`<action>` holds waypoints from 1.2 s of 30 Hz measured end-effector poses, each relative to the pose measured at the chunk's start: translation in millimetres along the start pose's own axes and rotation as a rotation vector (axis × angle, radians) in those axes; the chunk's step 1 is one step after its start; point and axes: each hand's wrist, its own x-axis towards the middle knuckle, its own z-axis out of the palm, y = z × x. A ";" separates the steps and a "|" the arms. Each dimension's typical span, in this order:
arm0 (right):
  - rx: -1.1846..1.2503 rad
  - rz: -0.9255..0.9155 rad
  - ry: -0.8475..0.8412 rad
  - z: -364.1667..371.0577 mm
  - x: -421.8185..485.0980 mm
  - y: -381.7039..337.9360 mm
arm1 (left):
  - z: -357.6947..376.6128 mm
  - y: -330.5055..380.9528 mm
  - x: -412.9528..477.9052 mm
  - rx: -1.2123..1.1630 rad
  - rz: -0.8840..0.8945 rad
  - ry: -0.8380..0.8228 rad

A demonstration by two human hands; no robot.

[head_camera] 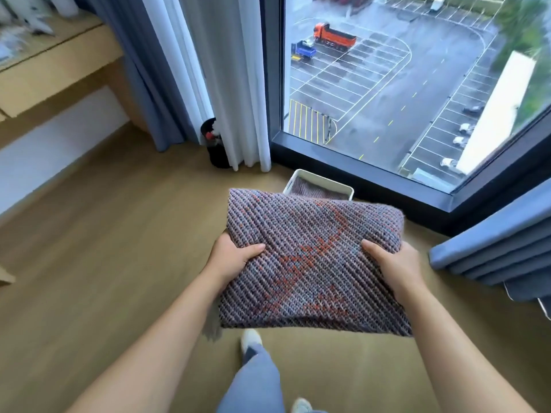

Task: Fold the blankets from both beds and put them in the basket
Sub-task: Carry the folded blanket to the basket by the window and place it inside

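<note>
A folded knitted blanket (310, 257), grey-purple with orange-red patches woven through it, is held flat in the air between both hands, above the wooden floor (104, 234). The left hand (231, 257) grips its left edge: the thumb lies across the top surface, pointing inward, while the other fingers are tucked under the fabric and cannot be seen. The right hand (393, 263) mirrors this on the right edge, thumb on top and the remaining fingers hidden beneath. Both hands are closed on the blanket, and the bare forearms run back toward the camera.

Beyond the fingertips, past the blanket's far edge, stands a white basket (319, 186) on the floor, just beside the dark frame of a large window (387, 84). Inside the basket a strip of similar knitted fabric (316, 190) shows (most of the basket is hidden behind the held blanket).

Further out from the left hand, white and blue curtains (208, 84) hang to the floor, with a small black object (213, 144) at their foot, too partly covered to identify. Out from the right hand, a blue curtain (492, 239) is bunched in folds. Below the blanket, nearer than the wrists, a leg in light blue trousers (256, 380) and a pale shoe (250, 341) are visible.
</note>
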 end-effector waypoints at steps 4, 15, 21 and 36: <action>0.013 0.066 0.060 23.9 66.3 -22.5 | 15.6 25.9 90.9 0.041 -0.010 -0.073; -0.056 0.152 0.291 27.3 263.0 -91.2 | 116.3 116.5 333.6 0.066 -0.229 -0.284; -0.088 0.194 0.334 24.2 409.0 -83.9 | 215.1 129.2 474.9 0.118 -0.293 -0.350; -0.261 0.330 0.373 156.0 690.4 146.7 | 352.9 -113.3 777.0 0.343 -0.318 -0.424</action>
